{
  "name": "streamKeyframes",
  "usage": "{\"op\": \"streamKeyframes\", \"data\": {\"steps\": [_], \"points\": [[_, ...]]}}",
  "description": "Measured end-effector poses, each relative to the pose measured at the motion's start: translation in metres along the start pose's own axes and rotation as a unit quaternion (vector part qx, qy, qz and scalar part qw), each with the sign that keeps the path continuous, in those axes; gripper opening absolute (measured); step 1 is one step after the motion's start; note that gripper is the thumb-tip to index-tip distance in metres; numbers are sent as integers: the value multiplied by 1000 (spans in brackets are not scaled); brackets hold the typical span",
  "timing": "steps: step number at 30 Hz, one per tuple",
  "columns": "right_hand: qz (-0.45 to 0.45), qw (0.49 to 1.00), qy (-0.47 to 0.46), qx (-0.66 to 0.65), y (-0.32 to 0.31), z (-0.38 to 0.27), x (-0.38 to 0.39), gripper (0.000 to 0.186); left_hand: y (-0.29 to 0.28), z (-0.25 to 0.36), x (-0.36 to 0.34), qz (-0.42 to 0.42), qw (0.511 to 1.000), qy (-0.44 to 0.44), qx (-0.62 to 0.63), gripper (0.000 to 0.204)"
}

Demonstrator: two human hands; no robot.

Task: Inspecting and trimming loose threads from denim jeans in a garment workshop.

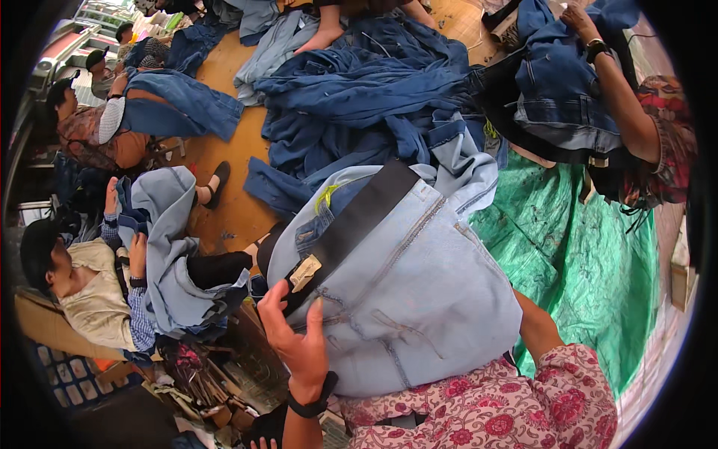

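Left hand raised, fingers parted and seemingly released, at the black waistband of pale jeans lying before the wearer; right forearm disappears behind them, its hand hidden, grip impossible to tell.

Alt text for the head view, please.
Light-blue jeans with a black waistband spread before a person, whose left hand is open beside the cream tag; the right hand is hidden behind the denim. Beyond lie heaped darker jeans, with co-workers handling denim on both sides and a green sheet at right.
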State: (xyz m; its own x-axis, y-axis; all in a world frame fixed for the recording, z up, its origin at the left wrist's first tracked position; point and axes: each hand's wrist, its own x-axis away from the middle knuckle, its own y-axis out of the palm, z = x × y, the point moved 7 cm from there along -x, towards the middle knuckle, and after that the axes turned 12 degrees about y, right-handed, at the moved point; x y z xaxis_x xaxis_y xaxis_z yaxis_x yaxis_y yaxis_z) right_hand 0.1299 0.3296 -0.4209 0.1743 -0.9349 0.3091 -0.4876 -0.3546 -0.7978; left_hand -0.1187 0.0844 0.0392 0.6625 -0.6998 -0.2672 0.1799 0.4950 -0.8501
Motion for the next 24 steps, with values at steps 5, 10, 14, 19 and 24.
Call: {"op": "streamKeyframes", "data": {"steps": [5, 10, 14, 19, 24], "points": [[-86, 972, 95, -198, -53, -50, 25, 29, 20, 9, -1, 56, 979, 197, -16, 14], [-171, 897, 187, -362, -145, -1, 49, 34, 21, 19, 7, 18, 968, 249, -32, 15], [-155, 862, 202, -438, -229, -40, 55, 53, 7, 11, 7, 39, 972, 225, 52, 16], [-131, 892, 52, -430, -320, -188, 77, 47, -12, -26, -27, 86, 989, 114, 41, 21], [-314, 889, -75, -324, -298, -301, 151, 44, 13, -44, -27, -9, 969, 100, 227, 33]]}}
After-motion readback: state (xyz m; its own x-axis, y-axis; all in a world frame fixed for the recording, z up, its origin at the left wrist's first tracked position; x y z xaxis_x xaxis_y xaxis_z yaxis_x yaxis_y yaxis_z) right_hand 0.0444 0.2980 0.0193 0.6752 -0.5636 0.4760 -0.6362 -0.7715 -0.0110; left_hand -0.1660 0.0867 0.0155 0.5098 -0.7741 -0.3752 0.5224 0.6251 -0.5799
